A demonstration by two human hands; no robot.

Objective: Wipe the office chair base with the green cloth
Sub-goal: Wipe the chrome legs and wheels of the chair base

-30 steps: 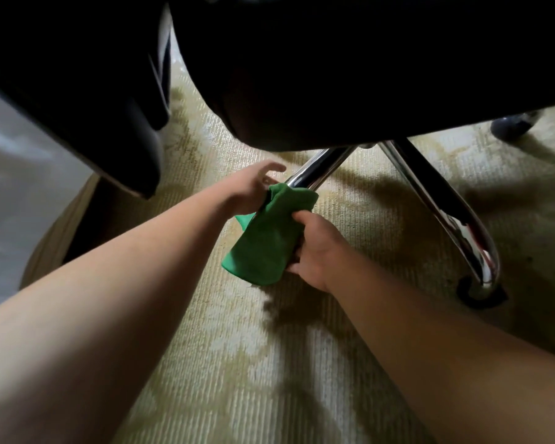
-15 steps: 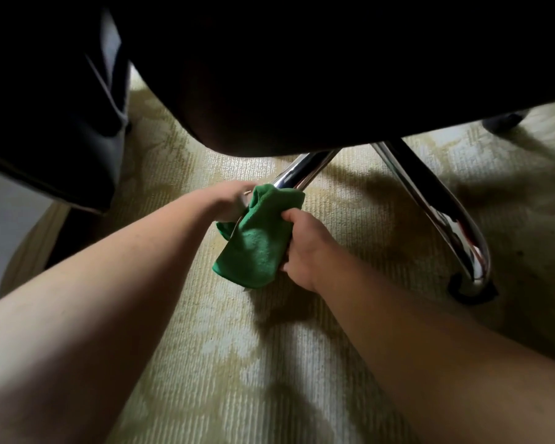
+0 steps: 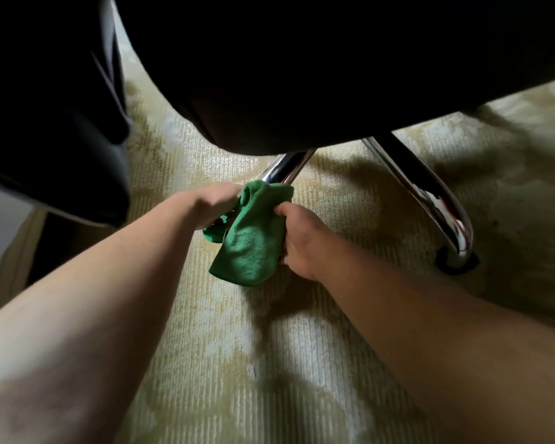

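**Q:** Where does the office chair base [image 3: 423,200] lie from the hands?

**A:** Its nearer chrome leg [image 3: 284,168] runs from under the seat [image 3: 334,75] toward the viewer, with its near end wrapped in the green cloth [image 3: 253,238]. The left hand [image 3: 215,203] grips the cloth's upper-left fold with curled fingers. The right hand [image 3: 302,238] grips its right edge.

**Q:** Which hand is nearer the bare chrome?

**A:** The left. A stroke would probably follow the leg's long axis, up and away.
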